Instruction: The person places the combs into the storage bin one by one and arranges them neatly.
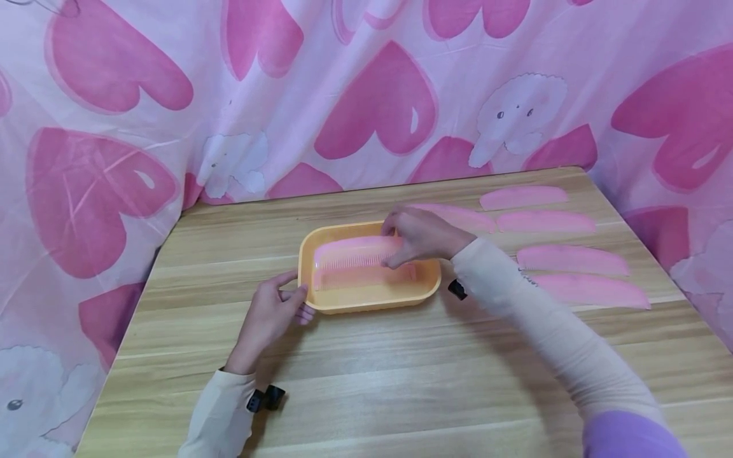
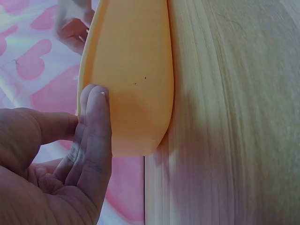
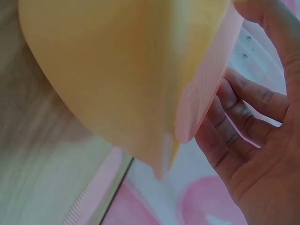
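Observation:
An orange plastic tray (image 1: 372, 304) sits mid-table. My right hand (image 1: 396, 252) reaches over it and pinches the right end of a pink comb (image 1: 352, 251), held on edge with its teeth down, inside the tray. A second pink comb (image 1: 366, 278) lies flat on the tray floor. My left hand (image 1: 298, 296) holds the tray's left end, thumb at the rim and fingers along the outer wall. The left wrist view shows those fingers (image 2: 93, 136) flat on the tray wall (image 2: 131, 65). In the right wrist view the comb (image 3: 206, 89) lies against my fingers (image 3: 243, 112), beside the tray (image 3: 117, 65).
Several more pink combs (image 1: 572, 259) lie in a loose column on the wooden table (image 1: 401, 381) to the right of the tray, one (image 1: 460, 216) partly behind my right hand. A pink heart-print cloth (image 1: 372, 95) hangs close behind and beside the table.

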### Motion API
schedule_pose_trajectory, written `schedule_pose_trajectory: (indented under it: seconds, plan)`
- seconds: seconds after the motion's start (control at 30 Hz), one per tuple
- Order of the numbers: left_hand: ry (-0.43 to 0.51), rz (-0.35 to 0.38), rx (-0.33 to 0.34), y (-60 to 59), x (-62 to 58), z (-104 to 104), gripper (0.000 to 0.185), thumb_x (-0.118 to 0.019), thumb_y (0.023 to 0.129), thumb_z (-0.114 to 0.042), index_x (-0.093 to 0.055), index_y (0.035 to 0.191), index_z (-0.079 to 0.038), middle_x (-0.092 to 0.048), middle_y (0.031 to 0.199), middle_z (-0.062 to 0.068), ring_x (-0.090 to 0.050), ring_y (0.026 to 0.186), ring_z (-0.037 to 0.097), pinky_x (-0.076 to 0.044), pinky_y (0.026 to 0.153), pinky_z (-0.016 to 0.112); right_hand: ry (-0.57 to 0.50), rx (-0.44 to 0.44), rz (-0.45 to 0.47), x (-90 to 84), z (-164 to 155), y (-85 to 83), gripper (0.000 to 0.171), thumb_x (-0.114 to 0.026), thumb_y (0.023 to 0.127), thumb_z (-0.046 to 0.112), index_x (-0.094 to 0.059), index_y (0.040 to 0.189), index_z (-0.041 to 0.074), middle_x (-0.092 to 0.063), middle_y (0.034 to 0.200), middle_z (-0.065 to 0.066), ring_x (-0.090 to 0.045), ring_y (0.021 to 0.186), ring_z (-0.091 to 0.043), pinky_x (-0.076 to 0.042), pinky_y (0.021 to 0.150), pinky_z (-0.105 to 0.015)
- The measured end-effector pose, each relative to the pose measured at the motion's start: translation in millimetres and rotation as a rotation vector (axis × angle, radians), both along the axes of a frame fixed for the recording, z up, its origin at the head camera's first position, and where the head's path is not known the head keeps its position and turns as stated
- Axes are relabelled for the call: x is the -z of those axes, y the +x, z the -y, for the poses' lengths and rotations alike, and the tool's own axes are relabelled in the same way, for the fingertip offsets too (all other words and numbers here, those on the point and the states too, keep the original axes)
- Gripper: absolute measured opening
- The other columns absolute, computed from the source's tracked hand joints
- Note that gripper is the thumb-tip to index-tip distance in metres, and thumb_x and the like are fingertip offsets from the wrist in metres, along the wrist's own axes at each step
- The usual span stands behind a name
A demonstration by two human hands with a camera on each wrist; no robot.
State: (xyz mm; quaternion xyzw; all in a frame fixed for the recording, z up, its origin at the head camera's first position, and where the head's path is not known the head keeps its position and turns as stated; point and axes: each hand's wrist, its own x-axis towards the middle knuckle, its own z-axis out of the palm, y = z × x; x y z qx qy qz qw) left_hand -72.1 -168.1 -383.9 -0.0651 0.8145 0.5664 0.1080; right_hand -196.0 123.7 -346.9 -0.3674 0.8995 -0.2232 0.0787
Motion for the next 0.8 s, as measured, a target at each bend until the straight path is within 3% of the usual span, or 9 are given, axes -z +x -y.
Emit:
schedule_pose_trajectory:
  seconds: [0.2,0.37,0.5,0.8]
  plan:
    - [0.009,0.008,-0.002,-1.3,1.9,0,0.045,-0.055,0.103,-0.005,-0.045,0.146,0.006,-0.073,0.077,0.016,-0.07,0.063,0.02,-0.064,0.061,0.033,0.048,-0.001,0.015,14.4,10,2.3,0.054,-0.09,0.07,0.038,-0.073,0.105,0.001,-0.068,0.104,-0.006,-0.06,0.093,-0.021,-0.055,0.086,-0.035]
    - [0.019,0.016,-0.007,-1.7,2.2,-1,0.045,-0.054,0.103,-0.004,-0.045,0.146,0.006,-0.073,0.077,0.017,-0.07,0.063,0.02,-0.064,0.061,0.033,0.099,-0.007,0.046,25.6,17,2.6,0.053,-0.089,0.073,0.039,-0.071,0.107,0.002,-0.067,0.1,-0.004,-0.057,0.088,-0.019,-0.054,0.081,-0.032]
    - [0.02,0.022,-0.008,-1.8,2.2,-1,0.045,-0.054,0.103,-0.005,-0.044,0.146,0.006,-0.073,0.078,0.018,-0.07,0.064,0.02,-0.064,0.061,0.033,0.129,-0.013,0.012,33.5,20,1.8,0.052,-0.089,0.072,0.041,-0.073,0.104,0.003,-0.067,0.095,-0.003,-0.056,0.085,-0.018,-0.052,0.077,-0.03]
    - [0.041,0.01,0.002,-2.2,1.5,1,0.046,-0.054,0.103,-0.003,-0.043,0.146,0.008,-0.073,0.077,0.019,-0.071,0.063,0.021,-0.065,0.061,0.034,0.168,-0.005,0.029,42.3,24,2.5,0.052,-0.088,0.072,0.043,-0.073,0.104,0.005,-0.064,0.102,-0.002,-0.056,0.092,-0.017,-0.052,0.08,-0.029]
